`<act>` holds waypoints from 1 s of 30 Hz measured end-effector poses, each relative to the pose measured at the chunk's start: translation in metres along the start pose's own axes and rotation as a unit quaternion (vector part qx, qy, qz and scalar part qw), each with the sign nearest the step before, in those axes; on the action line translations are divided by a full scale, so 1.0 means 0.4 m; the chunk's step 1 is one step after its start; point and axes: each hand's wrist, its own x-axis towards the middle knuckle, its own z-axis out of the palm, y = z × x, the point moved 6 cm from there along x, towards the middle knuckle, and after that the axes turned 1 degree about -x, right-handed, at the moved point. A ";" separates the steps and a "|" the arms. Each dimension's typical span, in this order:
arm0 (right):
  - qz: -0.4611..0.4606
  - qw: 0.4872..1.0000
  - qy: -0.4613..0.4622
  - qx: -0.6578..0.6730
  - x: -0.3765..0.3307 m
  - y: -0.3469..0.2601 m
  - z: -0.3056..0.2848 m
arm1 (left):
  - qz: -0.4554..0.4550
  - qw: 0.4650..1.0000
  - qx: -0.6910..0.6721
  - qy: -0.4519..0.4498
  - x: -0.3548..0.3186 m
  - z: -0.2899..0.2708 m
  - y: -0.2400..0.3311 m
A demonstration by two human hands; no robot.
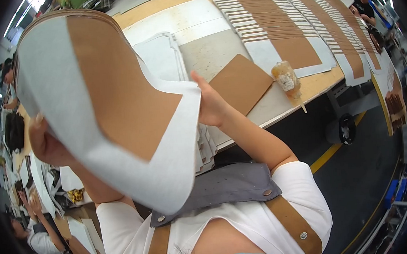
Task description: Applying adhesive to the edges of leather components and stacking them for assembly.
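I hold up a large bent white sheet [55,91] with a brown card panel [119,86] stuck on its middle. My left hand [42,142] grips its left edge from behind. At the sheet's right edge, my right hand [210,105] pinches a white corner, thumb pointing up. The sheet curves over in front of me and hides part of the table [322,82] beneath it.
On the table lie a loose brown card [240,83], a glue bottle [287,80] near the front edge, a stack of white sheets [159,51] and long overlapping rows of white-and-brown sheets [276,21]. Other people work at the far right [363,0] and lower left [35,233].
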 end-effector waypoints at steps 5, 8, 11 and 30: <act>-0.111 0.971 0.212 -0.006 -0.100 -0.132 -0.143 | -0.186 0.950 -0.249 -0.013 0.004 0.152 -0.060; -0.286 0.905 0.309 -0.060 -0.232 -0.303 -0.232 | -0.097 0.995 -0.031 -0.003 -0.013 0.069 -0.154; -0.395 0.828 0.368 -0.150 -0.375 -0.458 -0.275 | -0.343 0.920 -0.183 -0.041 -0.039 0.293 -0.273; -0.368 0.435 0.705 -0.421 -0.850 -0.780 -0.867 | -0.470 0.832 0.075 -0.286 -0.379 0.916 -0.738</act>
